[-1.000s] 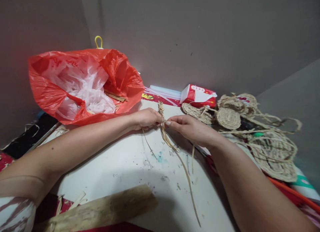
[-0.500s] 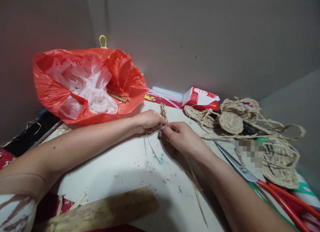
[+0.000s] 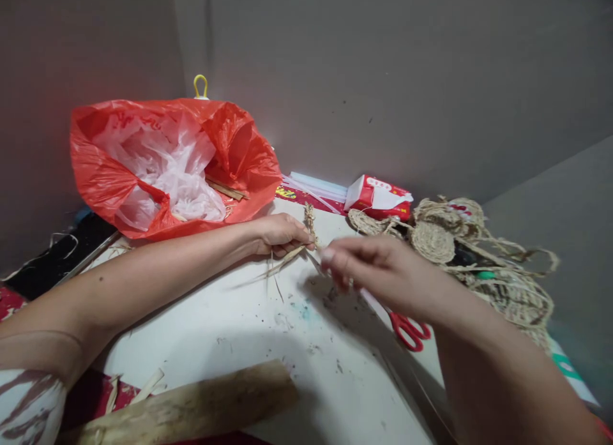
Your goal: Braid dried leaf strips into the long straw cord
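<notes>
My left hand (image 3: pixel 281 233) pinches a thin braided straw cord (image 3: pixel 310 216) that stands up from its fingertips over the white table (image 3: pixel 230 330). Loose straw strands (image 3: pixel 280 263) fan out left and down from the same grip. Just to the right, my right hand (image 3: pixel 383 272) is blurred by motion. Its fingertips are pinched together on a fine strand that runs back to the cord. Red-handled scissors (image 3: pixel 409 329) lie on the table under that hand.
An open red plastic bag (image 3: pixel 119 183) with white plastic inside sits at the back left. A red and white tissue pack (image 3: pixel 380 195) and a heap of woven straw pieces (image 3: pixel 460 241) lie at the back right. A flat wooden board (image 3: pixel 191 407) lies near the front edge.
My right hand has pulled away to the right of the cord. The loose strands now splay out to the left. The scissors now lie under my right hand, further left than before.
</notes>
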Action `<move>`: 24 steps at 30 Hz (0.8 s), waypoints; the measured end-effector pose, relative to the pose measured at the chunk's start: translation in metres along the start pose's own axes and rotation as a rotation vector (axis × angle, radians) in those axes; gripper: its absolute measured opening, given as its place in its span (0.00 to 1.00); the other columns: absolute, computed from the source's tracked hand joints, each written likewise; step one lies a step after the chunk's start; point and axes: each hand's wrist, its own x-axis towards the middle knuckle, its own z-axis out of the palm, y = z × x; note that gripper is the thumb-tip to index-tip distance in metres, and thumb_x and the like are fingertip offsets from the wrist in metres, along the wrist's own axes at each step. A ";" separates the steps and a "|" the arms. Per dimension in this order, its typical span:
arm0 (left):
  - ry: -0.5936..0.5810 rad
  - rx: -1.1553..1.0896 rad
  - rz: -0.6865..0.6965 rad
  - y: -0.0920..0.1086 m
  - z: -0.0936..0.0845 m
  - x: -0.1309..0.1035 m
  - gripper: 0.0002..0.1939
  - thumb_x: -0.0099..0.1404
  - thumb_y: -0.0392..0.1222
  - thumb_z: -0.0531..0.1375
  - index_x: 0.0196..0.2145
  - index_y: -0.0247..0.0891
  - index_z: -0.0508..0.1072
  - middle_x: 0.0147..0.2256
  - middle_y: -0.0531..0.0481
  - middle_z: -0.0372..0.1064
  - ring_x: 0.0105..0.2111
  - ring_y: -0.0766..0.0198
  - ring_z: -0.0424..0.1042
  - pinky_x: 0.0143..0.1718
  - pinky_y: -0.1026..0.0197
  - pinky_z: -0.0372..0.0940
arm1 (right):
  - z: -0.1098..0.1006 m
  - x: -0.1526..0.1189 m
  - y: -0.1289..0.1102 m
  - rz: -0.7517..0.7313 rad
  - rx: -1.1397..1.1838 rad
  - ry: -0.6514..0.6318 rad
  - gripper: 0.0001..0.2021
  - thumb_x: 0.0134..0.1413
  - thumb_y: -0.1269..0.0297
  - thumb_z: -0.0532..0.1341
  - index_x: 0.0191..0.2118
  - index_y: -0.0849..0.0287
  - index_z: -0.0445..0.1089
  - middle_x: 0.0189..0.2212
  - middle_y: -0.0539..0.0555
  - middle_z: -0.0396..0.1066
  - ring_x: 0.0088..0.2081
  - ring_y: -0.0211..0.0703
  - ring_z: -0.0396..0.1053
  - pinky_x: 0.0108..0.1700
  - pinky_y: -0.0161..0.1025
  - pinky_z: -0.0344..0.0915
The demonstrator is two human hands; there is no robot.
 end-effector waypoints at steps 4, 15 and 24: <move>-0.047 -0.008 -0.004 0.002 -0.002 -0.001 0.11 0.60 0.32 0.55 0.21 0.31 0.69 0.11 0.62 0.42 0.11 0.77 0.40 0.13 0.70 0.36 | 0.003 0.023 0.040 0.193 0.109 0.398 0.19 0.55 0.51 0.54 0.24 0.61 0.68 0.21 0.54 0.69 0.24 0.40 0.65 0.25 0.35 0.59; -0.079 0.206 0.065 0.000 -0.004 0.002 0.08 0.57 0.32 0.55 0.22 0.32 0.69 0.11 0.61 0.47 0.12 0.76 0.41 0.14 0.69 0.37 | 0.028 0.045 0.046 0.416 0.700 0.043 0.16 0.52 0.57 0.58 0.20 0.59 0.60 0.12 0.41 0.45 0.13 0.27 0.38 0.14 0.29 0.35; 0.021 0.818 0.321 0.010 -0.007 -0.003 0.07 0.56 0.31 0.54 0.24 0.32 0.71 0.17 0.59 0.55 0.19 0.74 0.52 0.22 0.68 0.48 | 0.025 0.044 0.049 0.412 1.016 -0.107 0.16 0.49 0.61 0.60 0.18 0.60 0.57 0.12 0.40 0.46 0.13 0.25 0.36 0.13 0.26 0.33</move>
